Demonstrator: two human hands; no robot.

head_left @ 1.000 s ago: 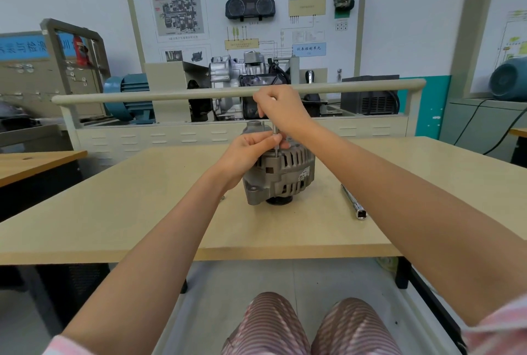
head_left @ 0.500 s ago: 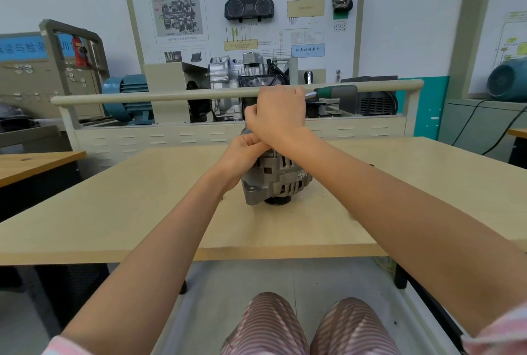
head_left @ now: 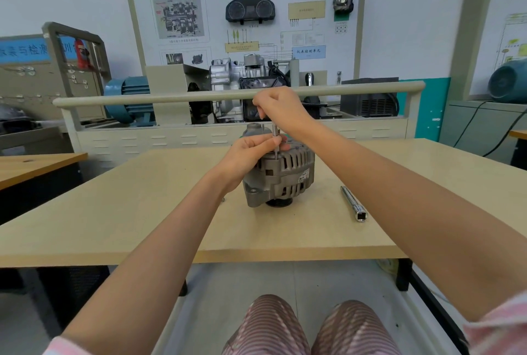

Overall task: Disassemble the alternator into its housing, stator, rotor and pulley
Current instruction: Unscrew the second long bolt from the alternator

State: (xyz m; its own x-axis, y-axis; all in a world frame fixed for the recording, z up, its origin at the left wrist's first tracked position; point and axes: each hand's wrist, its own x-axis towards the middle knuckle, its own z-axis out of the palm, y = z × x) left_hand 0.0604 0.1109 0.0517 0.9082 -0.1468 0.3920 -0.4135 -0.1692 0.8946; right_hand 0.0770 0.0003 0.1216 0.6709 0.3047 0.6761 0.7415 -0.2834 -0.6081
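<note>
A grey alternator (head_left: 285, 177) stands on the beige table (head_left: 142, 212) with its black pulley (head_left: 279, 203) underneath, facing down. A thin metal tool shaft (head_left: 275, 138) stands upright on the alternator's top edge. My right hand (head_left: 281, 108) grips the shaft's upper end from above. My left hand (head_left: 251, 152) pinches the shaft lower down and rests against the housing's left side. The tool's tip and the fastener under it are hidden by my fingers.
A silver extension bar (head_left: 353, 203) lies on the table right of the alternator. A small fastener (head_left: 223, 199) lies just left of it by my forearm. Behind the table runs a beige rail (head_left: 171, 98) with a training stand and motors.
My right hand swung a handle round to the right half a second ago and has come back over the upright shaft. The alternator stayed in place under my left hand.
</note>
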